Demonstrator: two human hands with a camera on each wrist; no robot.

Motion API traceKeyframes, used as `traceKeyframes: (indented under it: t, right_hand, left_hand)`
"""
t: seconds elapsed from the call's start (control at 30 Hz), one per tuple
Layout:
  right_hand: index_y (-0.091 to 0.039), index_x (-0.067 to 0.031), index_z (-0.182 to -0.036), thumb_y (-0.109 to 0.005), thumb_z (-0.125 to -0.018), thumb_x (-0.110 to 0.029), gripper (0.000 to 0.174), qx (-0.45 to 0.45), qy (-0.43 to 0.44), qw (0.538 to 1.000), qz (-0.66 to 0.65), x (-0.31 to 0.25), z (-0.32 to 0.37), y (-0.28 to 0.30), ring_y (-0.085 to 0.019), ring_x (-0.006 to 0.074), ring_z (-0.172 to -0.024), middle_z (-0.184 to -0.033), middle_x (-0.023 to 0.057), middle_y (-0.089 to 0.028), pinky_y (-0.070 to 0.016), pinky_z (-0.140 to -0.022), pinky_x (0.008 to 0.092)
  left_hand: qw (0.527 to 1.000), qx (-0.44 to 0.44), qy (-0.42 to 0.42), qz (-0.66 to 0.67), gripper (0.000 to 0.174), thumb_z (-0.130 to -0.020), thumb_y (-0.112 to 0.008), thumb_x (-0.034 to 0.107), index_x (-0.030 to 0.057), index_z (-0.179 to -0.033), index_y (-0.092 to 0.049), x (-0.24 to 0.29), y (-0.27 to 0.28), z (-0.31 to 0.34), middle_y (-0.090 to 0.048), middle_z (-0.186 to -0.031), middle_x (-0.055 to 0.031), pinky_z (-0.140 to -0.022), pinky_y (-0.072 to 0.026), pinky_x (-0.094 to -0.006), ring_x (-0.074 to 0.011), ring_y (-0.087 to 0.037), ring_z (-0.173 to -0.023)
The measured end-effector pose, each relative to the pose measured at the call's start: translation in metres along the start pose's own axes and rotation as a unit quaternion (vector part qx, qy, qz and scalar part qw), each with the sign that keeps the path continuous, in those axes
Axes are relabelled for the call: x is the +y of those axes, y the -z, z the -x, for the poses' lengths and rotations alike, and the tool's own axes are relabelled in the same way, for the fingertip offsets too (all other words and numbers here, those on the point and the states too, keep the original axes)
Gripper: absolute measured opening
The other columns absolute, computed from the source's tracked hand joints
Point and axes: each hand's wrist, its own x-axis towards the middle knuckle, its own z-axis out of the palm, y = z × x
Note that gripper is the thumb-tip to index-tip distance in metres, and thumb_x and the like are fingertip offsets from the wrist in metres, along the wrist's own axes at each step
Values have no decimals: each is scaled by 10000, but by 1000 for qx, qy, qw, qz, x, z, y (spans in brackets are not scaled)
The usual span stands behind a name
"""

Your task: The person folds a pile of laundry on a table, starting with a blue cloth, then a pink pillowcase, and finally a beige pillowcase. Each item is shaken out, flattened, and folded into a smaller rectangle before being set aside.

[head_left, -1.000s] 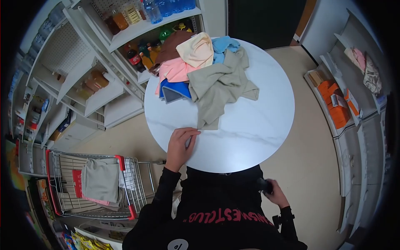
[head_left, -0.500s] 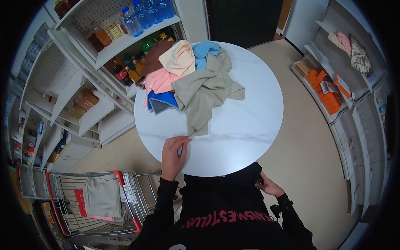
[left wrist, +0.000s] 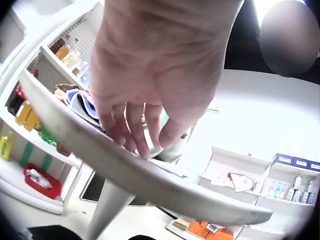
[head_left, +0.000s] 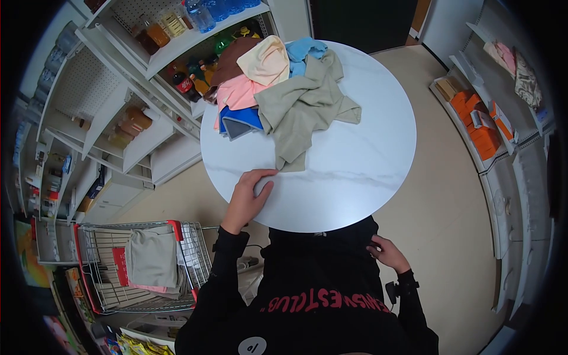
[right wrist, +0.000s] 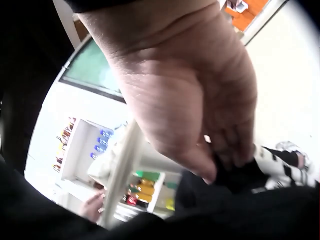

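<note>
My left hand rests at the near left of the round white table, fingertips at the lower corner of a grey-green garment. Its fingers are loosely bent, palm toward the tabletop. That garment lies crumpled over a heap holding a pink cloth, a cream cloth, a light blue cloth, a brown cloth and a blue-and-grey cloth. Down at the hip, my right hand pinches the black clothing between thumb and fingers; folds of fabric partly hide the fingertips.
A shopping cart with a folded grey-green cloth stands at the left. Shelves with drink bottles line the left and back. Along the right, shelving holds orange boxes and some fabric.
A dark blurred thing seen at my right hand a second ago no longer shows apart from the clothing; that hand has come in against the hip. My left hand stays by the garment's corner.
</note>
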Motion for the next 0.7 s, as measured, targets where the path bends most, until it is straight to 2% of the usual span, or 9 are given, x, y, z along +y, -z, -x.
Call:
traceKeyframes:
  t: [0.17, 0.23, 0.3, 0.37, 0.4, 0.53, 0.6, 0.63, 0.7]
  right_hand:
    - [-695, -29, -1186, -642, -1024, -64, 173, 20, 1, 998, 64, -75, 31, 67, -685, 144, -843, -882, 66, -729, -526, -733, 297]
    - [-705, -82, -1319, -623, -1038, -73, 293, 39, 25, 999, -12, -117, 29, 91, -721, 138, -919, -1011, 74, -785, -532, -756, 298]
    - [-712, -65, -1286, -623, -1038, -81, 263, 33, 57, 998, 5, -177, 14, 105, -721, 135, -918, -1003, 60, -784, -535, -779, 301]
    - [-714, -66, -1284, -636, -1026, -81, 270, 45, 145, 987, 54, -201, -20, 105, -716, 146, -909, -973, 57, -779, -532, -791, 302]
    - [-707, -72, -1296, -645, -1016, -82, 287, 53, 181, 981, 51, -217, -38, 100, -717, 162, -910, -985, 59, -779, -535, -809, 313]
    - [-671, -73, -1351, -658, -994, -78, 358, 153, 322, 934, 27, -233, -113, 59, -712, 196, -978, -1094, 73, -767, -542, -875, 347]
    - [-647, -58, -1381, -647, -988, -59, 392, 74, 291, 951, 70, -247, -128, 57, -692, 198, -1061, -1180, 96, -743, -527, -935, 347]
    - [-635, -50, -1395, -641, -985, -50, 410, 34, 274, 957, 92, -252, -135, 58, -682, 199, -1102, -1223, 108, -731, -519, -966, 348]
    - [-635, -35, -1390, -632, -981, -45, 409, 84, 263, 960, 46, -253, -143, 64, -669, 196, -1135, -1246, 113, -722, -507, -988, 341]
  left_hand:
    - [999, -34, 24, 20, 354, -961, -726, 111, 67, -1308, -671, 6, 18, -16, -725, -1115, -122, -906, -531, -345, -242, -666, -1057]
    - [999, -30, 13, 25, 422, -963, -737, 145, 45, -1355, -615, 27, 14, -32, -727, -1137, -129, -902, -536, -352, -239, -679, -1051]
    - [999, -25, 9, 26, 460, -964, -742, 162, 34, -1378, -588, 39, 5, -54, -728, -1147, -132, -900, -539, -356, -238, -685, -1049]
    - [990, -125, 52, 29, 519, -973, -735, 157, 29, -1429, -526, 47, -4, -80, -716, -1177, -124, -900, -542, -354, -231, -684, -1051]
    - [991, -122, 51, 27, 519, -973, -735, 157, 29, -1429, -526, 51, -11, -84, -716, -1177, -124, -900, -542, -354, -231, -684, -1051]
    - [969, -124, -70, 201, 464, -988, -711, 138, 42, -1412, -547, 68, -31, -88, -690, -1234, -139, -921, -541, -350, -223, -668, -1101]
    - [932, -211, -235, 180, 469, -982, -691, 99, 47, -1423, -543, 100, -19, -80, -663, -1288, -142, -1000, -510, -369, -247, -635, -1186]
    - [933, -207, -234, 178, 469, -982, -691, 99, 47, -1423, -543, 98, -16, -81, -663, -1288, -142, -1000, -510, -369, -247, -635, -1186]
    - [949, -85, -291, 89, 476, -960, -706, 106, 53, -1412, -565, 95, -14, -81, -659, -1298, -132, -1054, -475, -384, -273, -610, -1232]
